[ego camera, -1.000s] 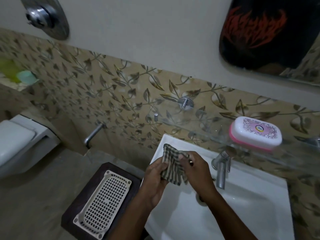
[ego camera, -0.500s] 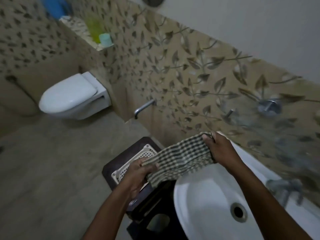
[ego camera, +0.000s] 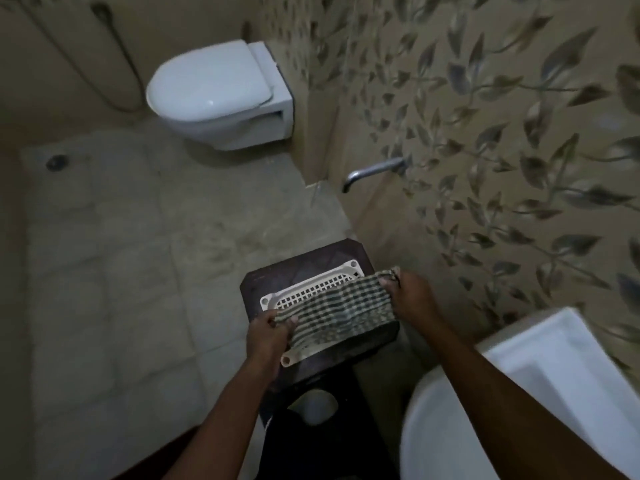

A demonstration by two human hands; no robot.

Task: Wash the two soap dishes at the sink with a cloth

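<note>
A checked green-and-white cloth (ego camera: 337, 315) is stretched flat between my two hands. My left hand (ego camera: 268, 336) pinches its near left corner and my right hand (ego camera: 410, 294) pinches its far right corner. The cloth hangs just over a white perforated plastic tray (ego camera: 311, 289), which lies on a dark stool (ego camera: 301, 268) left of the white sink (ego camera: 540, 393). The cloth hides most of the tray. No soap dish is in view.
A white toilet (ego camera: 214, 95) stands against the far wall. A chrome wall tap (ego camera: 372, 173) sticks out of the leaf-patterned tiles. A floor drain (ego camera: 55, 162) sits at the far left of the tiled floor.
My view has swung left and down, away from the sink. Both hands carried the cloth from over the basin, spread it out, and now hold it over the tray on the stool.
</note>
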